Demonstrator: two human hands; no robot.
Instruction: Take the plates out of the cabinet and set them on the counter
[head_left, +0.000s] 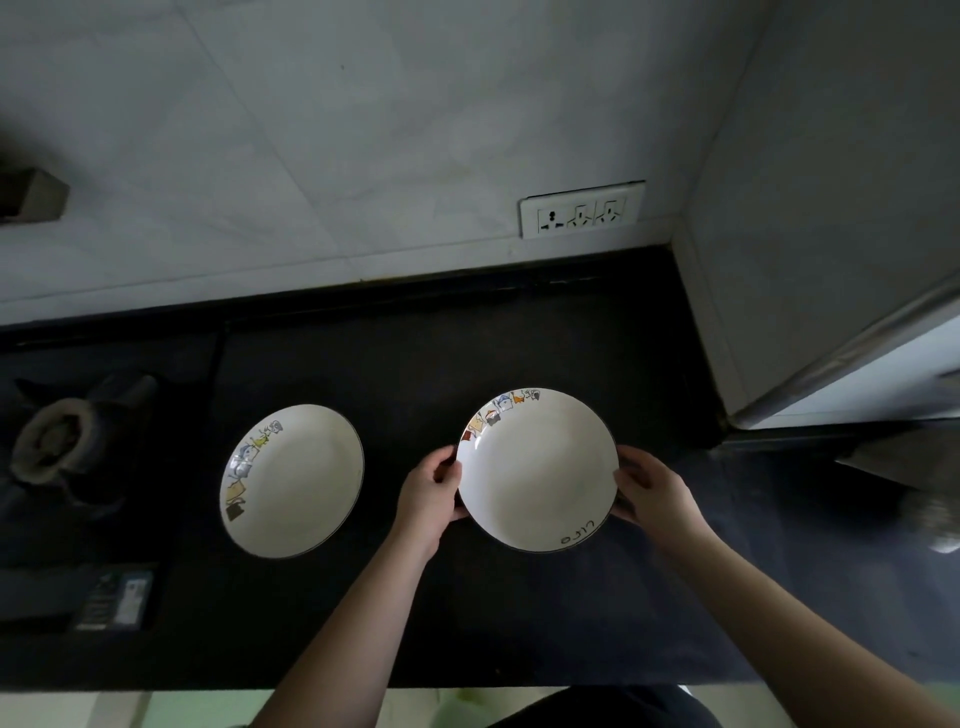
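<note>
Held plate: a round white ceramic plate with a cartoon-printed rim sits between both hands over the counter, at 5 o'clock from the frame's centre. Whether its base touches the surface cannot be told.
Left hand: the left hand grips the rim at the plate's 9 o'clock, thumb on top.
Right hand: the right hand grips the rim at 3 o'clock, fingers curled under.
Second plate: a matching white printed plate lies flat at 9 o'clock of the held one, apart from it and untouched.
Counter: a black stone counter carries both.
Step in hand: apparently the setting-down of a second plate.
Next move: it calls for a level lowering and a release on both sides, keeping the gap to the neighbouring plate.
Surroundings: a dark gas burner is at far 9 o'clock, and a white socket panel on the wall at 12 o'clock.
</note>
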